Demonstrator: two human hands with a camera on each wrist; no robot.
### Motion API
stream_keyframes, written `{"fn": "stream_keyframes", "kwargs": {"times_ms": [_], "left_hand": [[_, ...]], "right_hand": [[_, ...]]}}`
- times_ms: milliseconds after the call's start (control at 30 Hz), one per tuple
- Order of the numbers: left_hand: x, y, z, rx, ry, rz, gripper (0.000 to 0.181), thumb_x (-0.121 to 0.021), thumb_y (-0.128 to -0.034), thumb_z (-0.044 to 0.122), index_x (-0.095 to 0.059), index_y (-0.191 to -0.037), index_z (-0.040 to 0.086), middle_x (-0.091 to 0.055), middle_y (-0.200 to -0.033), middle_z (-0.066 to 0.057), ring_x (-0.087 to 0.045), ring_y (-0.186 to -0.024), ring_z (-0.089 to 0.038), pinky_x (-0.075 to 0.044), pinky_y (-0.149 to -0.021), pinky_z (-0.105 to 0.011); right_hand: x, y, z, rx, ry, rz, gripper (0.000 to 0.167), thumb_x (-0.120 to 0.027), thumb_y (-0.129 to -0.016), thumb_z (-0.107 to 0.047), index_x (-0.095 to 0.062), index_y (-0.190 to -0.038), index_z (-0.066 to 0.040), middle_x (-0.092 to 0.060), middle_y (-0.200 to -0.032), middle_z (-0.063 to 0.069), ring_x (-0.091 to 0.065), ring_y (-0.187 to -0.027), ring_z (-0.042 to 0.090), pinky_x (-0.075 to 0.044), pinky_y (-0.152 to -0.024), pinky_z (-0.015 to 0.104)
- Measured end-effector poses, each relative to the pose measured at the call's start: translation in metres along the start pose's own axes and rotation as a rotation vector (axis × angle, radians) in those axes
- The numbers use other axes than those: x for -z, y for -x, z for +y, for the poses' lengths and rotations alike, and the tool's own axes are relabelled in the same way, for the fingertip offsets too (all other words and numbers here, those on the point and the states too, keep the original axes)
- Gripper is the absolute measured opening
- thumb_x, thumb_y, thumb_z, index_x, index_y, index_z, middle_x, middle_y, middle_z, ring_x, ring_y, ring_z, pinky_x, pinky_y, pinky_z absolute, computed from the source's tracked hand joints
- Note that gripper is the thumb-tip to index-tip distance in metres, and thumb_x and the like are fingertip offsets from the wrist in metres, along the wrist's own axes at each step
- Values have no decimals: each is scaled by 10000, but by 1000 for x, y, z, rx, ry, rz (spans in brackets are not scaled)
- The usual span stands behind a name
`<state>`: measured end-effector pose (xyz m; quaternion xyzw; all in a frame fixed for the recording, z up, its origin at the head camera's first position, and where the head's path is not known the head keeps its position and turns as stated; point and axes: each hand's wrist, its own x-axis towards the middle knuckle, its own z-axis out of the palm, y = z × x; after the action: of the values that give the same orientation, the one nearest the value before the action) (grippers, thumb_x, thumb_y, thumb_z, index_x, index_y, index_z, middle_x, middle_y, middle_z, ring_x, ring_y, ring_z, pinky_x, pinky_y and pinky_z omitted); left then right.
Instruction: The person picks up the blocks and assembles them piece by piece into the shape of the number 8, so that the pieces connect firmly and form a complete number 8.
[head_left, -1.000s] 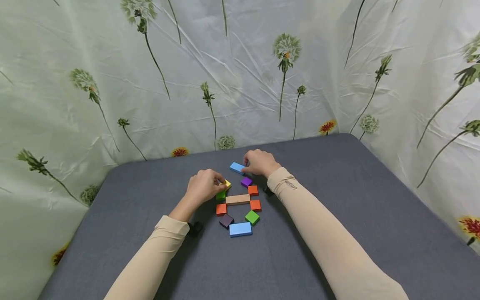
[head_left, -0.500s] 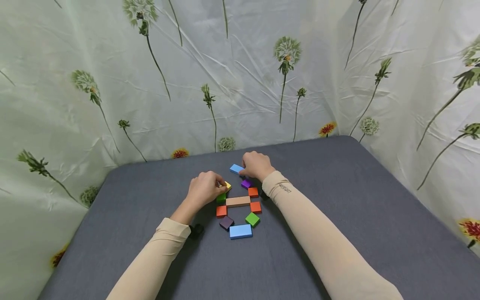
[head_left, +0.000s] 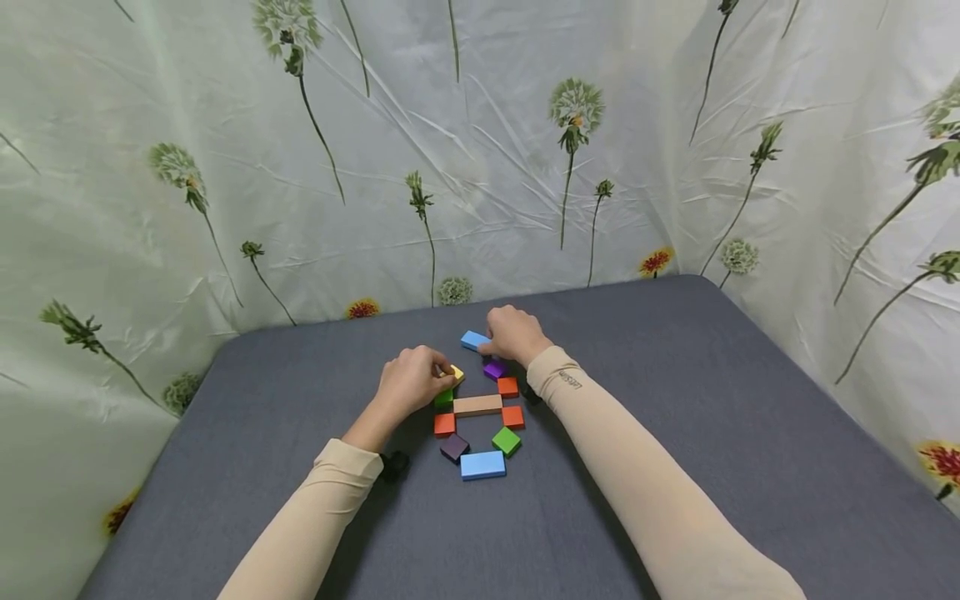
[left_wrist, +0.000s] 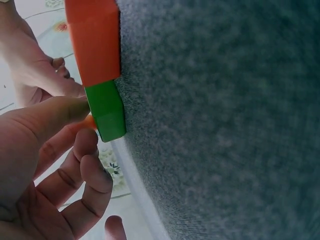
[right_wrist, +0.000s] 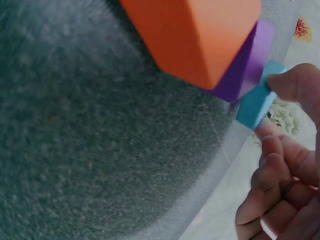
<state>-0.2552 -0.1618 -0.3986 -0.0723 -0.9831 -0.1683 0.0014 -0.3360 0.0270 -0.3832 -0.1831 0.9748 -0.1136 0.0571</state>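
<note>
In the head view my left hand (head_left: 408, 383) pinches a yellow block (head_left: 457, 375), partly hidden by its fingers, at the far left of a ring of wooden blocks. A green block (left_wrist: 106, 111) lies just below the thumb in the left wrist view. My right hand (head_left: 516, 333) holds the far blue block (right_wrist: 257, 97) between thumb and forefinger at its right end. That block lies flat beyond the yellow one, close to a purple block (right_wrist: 247, 70).
A tan block (head_left: 477, 406) bridges the ring's middle. Orange blocks (head_left: 508, 387) flank it. Nearer me lie a dark purple block (head_left: 454, 448), a green block (head_left: 507, 442) and a blue block (head_left: 483, 465). Grey cloth covers the table (head_left: 637, 375); a floral curtain (head_left: 495, 167) hangs behind.
My right hand has shifted slightly left along the far blue block, which has barely moved. The left hand stays at the yellow block. The whole view has tilted up a little.
</note>
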Motion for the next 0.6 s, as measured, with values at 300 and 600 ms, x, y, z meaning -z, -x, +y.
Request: {"fn": "stream_keyframes", "kwargs": {"times_ms": [300,600], "left_hand": [[0,0,1,12,-4,-2,132,-828,-962,325,-855,-981,197,-754,-860,28,-641,-757,-142,-502,-673,-364],[0,0,0,12,7,-18,145,-817,-971,345,-850,-988,205,-737,-848,24,-610,-709,-148,-436,-608,-318]], "right_hand": [[5,2,-2,120,-45,0,276,-783,-986,-352,-789,-1132,-118,-775,-1107,41,-720,-933,180,-606,-870,393],[7,4,0,194,-89,-83,200,-809,-974,-315,-786,-1043,-129,-751,-1001,17,-658,-824,137,-554,-770,323]]}}
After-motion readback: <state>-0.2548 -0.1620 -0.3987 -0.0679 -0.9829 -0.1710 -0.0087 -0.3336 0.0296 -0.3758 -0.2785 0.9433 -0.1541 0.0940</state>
